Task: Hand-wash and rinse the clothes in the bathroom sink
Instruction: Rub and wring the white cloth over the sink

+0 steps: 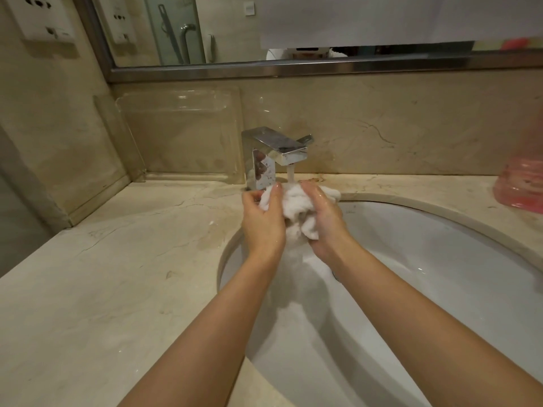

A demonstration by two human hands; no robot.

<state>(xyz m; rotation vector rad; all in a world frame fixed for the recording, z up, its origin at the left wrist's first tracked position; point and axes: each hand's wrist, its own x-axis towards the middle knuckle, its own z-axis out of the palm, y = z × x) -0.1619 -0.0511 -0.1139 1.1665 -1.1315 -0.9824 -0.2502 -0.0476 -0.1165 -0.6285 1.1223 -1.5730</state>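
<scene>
Fingers of left hand and right hand are curling tight around bunched, sodden white cloth under the boxy chrome faucet, water streaming.

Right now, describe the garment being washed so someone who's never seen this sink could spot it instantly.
Start at the white oval sink set in the beige marble counter, then go to the square chrome faucet at its back edge. Directly under the running stream, the left hand and right hand grip a bunched white cloth. It is the only fabric in view, wet and crumpled.
</scene>
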